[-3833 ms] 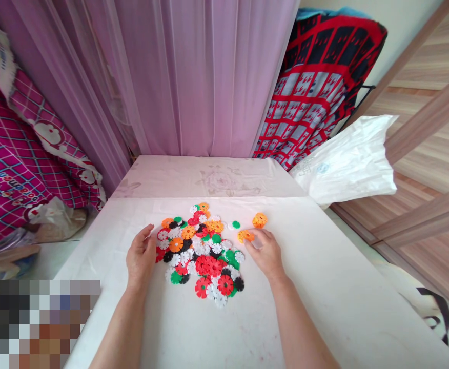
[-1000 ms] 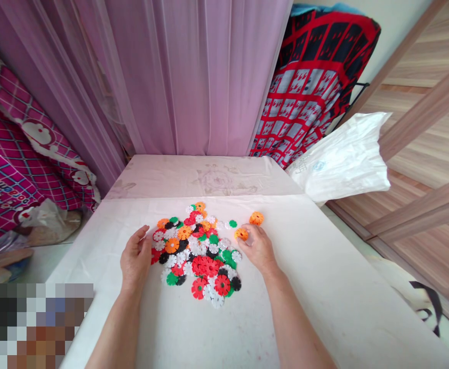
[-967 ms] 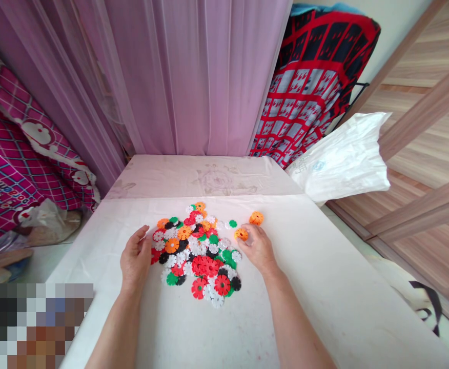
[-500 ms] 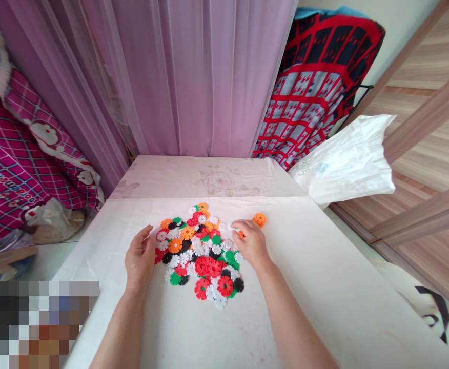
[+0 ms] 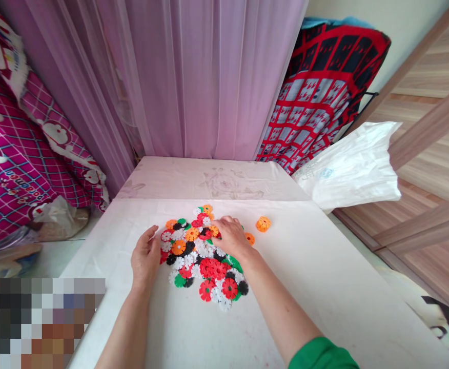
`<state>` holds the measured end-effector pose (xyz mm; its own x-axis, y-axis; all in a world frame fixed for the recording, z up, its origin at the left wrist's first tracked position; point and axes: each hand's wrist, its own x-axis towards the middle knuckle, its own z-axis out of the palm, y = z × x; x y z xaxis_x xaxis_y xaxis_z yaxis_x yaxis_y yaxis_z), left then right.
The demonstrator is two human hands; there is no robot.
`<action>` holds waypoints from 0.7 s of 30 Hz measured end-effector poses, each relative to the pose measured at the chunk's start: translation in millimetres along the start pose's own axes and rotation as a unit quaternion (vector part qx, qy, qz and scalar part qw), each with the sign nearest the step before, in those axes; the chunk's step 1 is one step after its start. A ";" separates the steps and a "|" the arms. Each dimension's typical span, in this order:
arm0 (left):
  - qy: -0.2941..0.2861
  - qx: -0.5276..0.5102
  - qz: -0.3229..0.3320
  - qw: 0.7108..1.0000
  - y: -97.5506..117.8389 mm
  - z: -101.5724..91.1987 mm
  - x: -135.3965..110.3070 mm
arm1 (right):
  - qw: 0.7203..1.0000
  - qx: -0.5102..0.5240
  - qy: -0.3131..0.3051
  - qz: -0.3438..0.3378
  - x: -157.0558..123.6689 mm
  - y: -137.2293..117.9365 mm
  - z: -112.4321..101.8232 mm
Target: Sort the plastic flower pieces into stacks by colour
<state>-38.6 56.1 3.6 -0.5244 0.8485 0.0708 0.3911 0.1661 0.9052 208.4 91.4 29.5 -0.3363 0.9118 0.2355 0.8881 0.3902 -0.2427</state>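
flower-shaped discs in red, white, black, green and orange, spread in an overlapping heap on the pale bench. over the heap's two o'clock edge, right grip, fingers bent down among the pieces; cannot tell whether pinching one or only touching (back of the hand in the way). just beside the heap at nine o'clock, left grip, loosely spread, thumb apart from fingers. farther toward two o'clock, orange piece near the right wrist, then orange clump off by itself.
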 end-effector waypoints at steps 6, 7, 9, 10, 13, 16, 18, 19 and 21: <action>-0.005 -0.004 0.003 1.000 -5.5 2.1 2.4 | 0.974 0.053 0.199 0.093 -58.0 31.6 -1.5; -0.004 -0.004 0.005 1.000 -5.7 2.4 2.5 | 0.963 0.065 0.233 0.115 -68.6 40.8 -0.8; -0.001 -0.005 0.008 1.000 -4.8 2.5 2.2 | 0.943 0.078 0.279 0.161 -86.2 57.8 1.2; -0.001 -0.003 0.006 1.000 -3.8 2.3 1.8 | 0.937 0.082 0.290 0.178 -92.3 64.6 2.4; -0.003 0.002 -0.002 1.000 -0.8 1.2 0.8 | 0.932 0.087 0.293 0.195 -99.5 75.3 6.7; -0.006 -0.002 -0.011 1.000 0.0 0.4 0.2 | 0.941 0.086 0.277 0.174 -96.7 74.2 10.6; -0.007 0.000 -0.015 1.000 -0.7 0.2 0.2 | 0.946 0.078 0.268 0.164 -94.0 71.5 12.4; -0.006 0.003 -0.014 1.000 -1.1 0.2 0.3 | 0.947 0.074 0.266 0.161 -93.0 70.3 12.9; -0.005 0.008 -0.009 1.000 -1.5 0.0 0.4 | 0.948 0.069 0.266 0.158 -91.3 68.6 13.4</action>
<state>-39.4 56.2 2.3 -0.5234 0.8506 0.0496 0.3938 0.1899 0.8993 295.9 36.6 -21.3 0.1783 0.8066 0.5636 0.8567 0.1545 -0.4921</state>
